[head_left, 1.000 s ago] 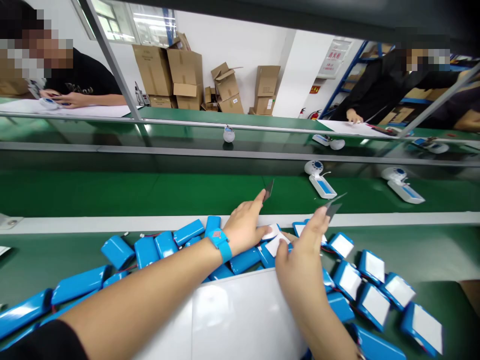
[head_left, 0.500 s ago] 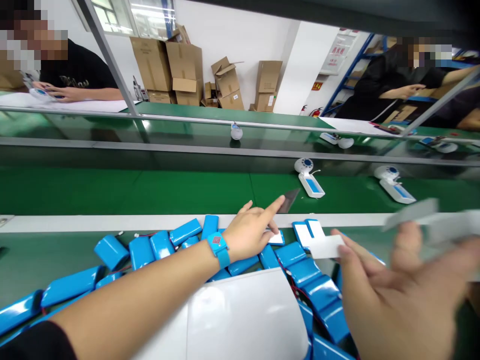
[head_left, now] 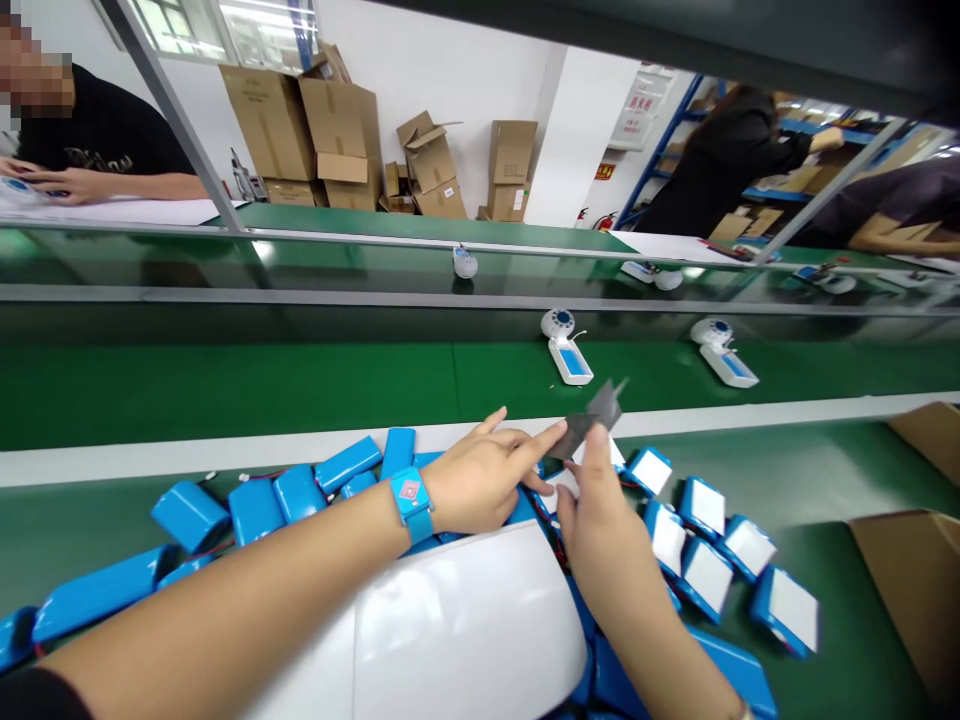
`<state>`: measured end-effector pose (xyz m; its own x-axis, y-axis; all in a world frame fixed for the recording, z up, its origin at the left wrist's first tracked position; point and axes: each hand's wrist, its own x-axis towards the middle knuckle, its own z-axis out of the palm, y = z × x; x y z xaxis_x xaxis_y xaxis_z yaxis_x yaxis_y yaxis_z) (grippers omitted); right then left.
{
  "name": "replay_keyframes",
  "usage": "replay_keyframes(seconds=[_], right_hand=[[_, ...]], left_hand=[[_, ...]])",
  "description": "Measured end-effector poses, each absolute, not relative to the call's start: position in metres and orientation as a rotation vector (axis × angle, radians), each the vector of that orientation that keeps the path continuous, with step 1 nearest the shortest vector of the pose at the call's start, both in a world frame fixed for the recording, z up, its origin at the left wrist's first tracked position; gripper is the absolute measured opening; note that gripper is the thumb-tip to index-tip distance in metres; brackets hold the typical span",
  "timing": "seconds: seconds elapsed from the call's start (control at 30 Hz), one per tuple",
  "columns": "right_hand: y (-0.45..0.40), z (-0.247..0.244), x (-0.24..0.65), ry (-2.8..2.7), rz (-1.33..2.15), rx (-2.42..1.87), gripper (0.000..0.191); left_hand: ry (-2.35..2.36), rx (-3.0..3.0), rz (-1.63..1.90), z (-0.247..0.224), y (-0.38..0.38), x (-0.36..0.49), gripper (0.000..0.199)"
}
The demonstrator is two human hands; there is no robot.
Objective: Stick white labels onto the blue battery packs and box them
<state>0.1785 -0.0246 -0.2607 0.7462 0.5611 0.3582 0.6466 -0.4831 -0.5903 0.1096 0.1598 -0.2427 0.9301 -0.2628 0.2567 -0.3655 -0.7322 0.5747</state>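
Observation:
My left hand (head_left: 484, 478), with a blue wristband (head_left: 412, 501), reaches over the battery packs with its index finger stretched out. At that fingertip is a thin dark grey piece (head_left: 571, 437); the thumb's grip on it is partly hidden. My right hand (head_left: 604, 515) is close beside it, with a second, blurred grey piece (head_left: 606, 403) at its raised index fingertip. The right thumb is by a white pad (head_left: 564, 488) on a blue battery pack below both hands. Several blue battery packs (head_left: 256, 512) lie around a glossy white sheet (head_left: 465, 620) under my arms.
Battery packs with white pads (head_left: 706, 575) lie to the right, near a cardboard box (head_left: 911, 570). White devices with round heads (head_left: 570, 358) lie on the green belt (head_left: 337, 385) beyond a white rail (head_left: 262, 450). Co-workers are across the line.
My right hand has moved left and come up beside my left hand. The white piece in its fingers no longer shows there. The view has shifted right, showing padded packs and cardboard.

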Motion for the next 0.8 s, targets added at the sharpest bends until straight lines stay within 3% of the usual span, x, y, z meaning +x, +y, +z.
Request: replay_keyframes(seconds=[0.07, 0.17, 0.27, 0.37, 0.67, 0.8], right_hand=[[-0.027, -0.248, 0.185, -0.925, -0.289, -2.314, 0.061], [-0.038, -0.221, 0.191, -0.766, -0.376, -2.365, 0.084], [-0.055, -0.207, 0.185, -0.326, -0.022, -2.027, 0.111], [-0.067, -0.213, 0.173, -0.105, 0.203, -1.796, 0.119], [-0.07, -0.222, 0.17, -0.191, 0.272, -2.019, 0.11], [-0.073, -0.219, 0.176, -0.366, 0.273, -2.196, 0.101]], left_hand=[[-0.433, 2.42, 0.214, -0.244, 0.159, 0.109, 0.103], [-0.367, 2.371, 0.203, -0.245, 0.158, 0.108, 0.104], [-0.3, 2.296, 0.274, -0.241, 0.156, 0.106, 0.103], [-0.289, 2.245, 0.356, -0.232, 0.153, 0.104, 0.101], [-0.63, 2.433, 0.093, -0.231, 0.137, 0.105, 0.107], [-0.679, 2.572, 0.062, -0.24, 0.132, 0.104, 0.098]])
